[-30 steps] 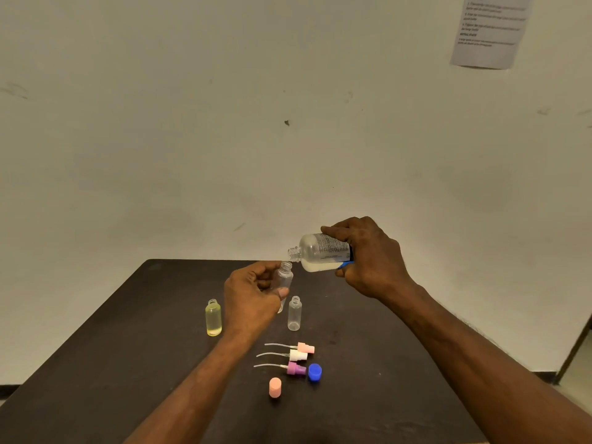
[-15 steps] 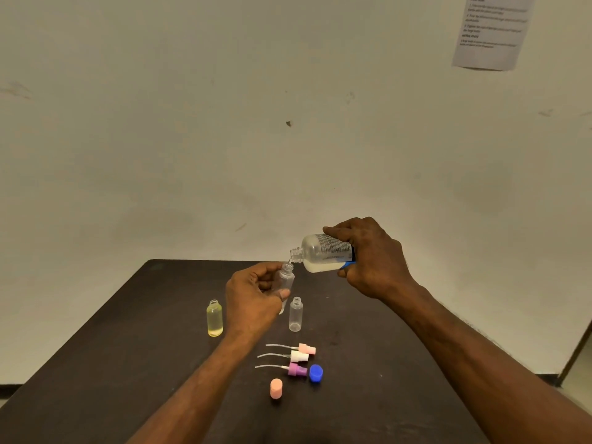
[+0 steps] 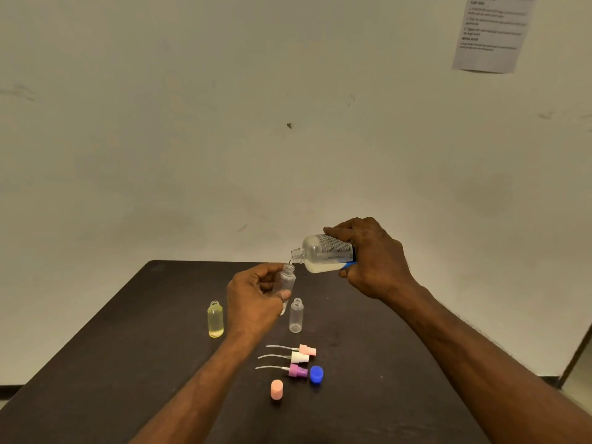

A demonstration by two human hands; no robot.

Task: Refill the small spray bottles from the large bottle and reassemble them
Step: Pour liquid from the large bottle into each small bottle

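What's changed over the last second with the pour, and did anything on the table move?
The right hand has tipped the large clear bottle a little further, bringing its neck down over the mouth of the small clear bottle held up by the left hand; a thin stream now runs between them. Both grips are unchanged. The yellow bottle, empty clear bottle, three spray heads and two caps have not moved.

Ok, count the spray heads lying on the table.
3, in a stack-like row near the table's front: pink head farthest, white head in the middle, purple head nearest, beside the blue cap. None seems hidden.
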